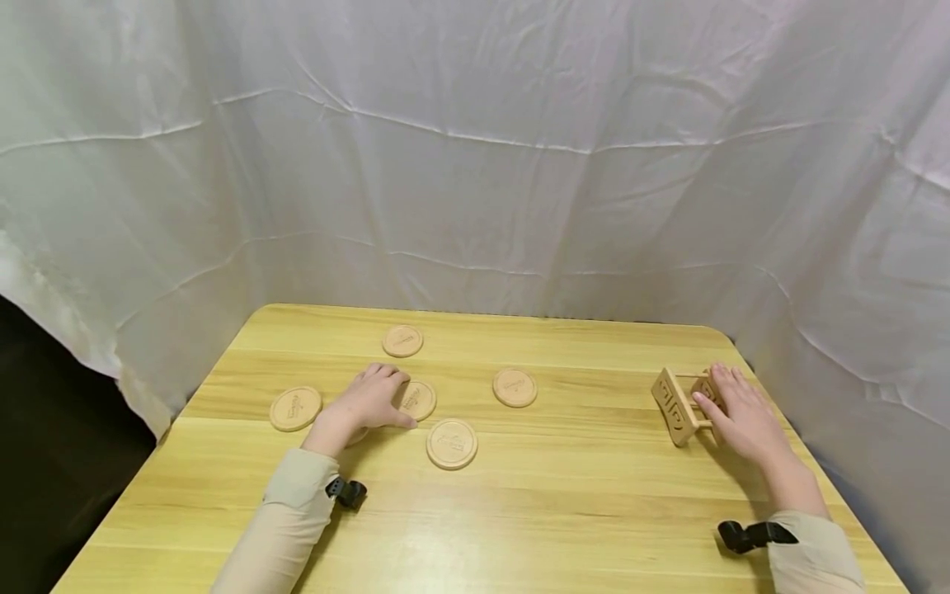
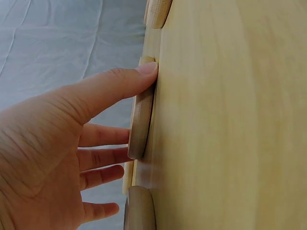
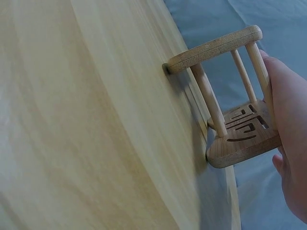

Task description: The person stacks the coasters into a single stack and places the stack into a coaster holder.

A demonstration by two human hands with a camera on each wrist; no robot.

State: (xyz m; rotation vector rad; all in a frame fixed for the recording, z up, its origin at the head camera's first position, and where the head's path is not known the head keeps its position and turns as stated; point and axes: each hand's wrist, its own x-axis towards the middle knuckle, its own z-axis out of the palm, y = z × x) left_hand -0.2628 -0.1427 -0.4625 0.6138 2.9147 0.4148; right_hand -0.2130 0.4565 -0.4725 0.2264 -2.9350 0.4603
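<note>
My left hand straddles a round wooden coaster with an engraved top. In the left wrist view, the thumb lies at the near edge of that coaster, and the index and middle fingertips are hidden behind it; the other two fingers stick out free. Another coaster is partly beneath this hand. At the right side of the table, my right hand holds a wooden rack made of two pierced end plates joined by round rods. The thumb reaches in between the plates; some fingertips are hidden.
Other coasters lie flat around the left hand: one at left, one behind, one in front and one to the right. White curtains hang behind the wooden table. A black band circles each wrist.
</note>
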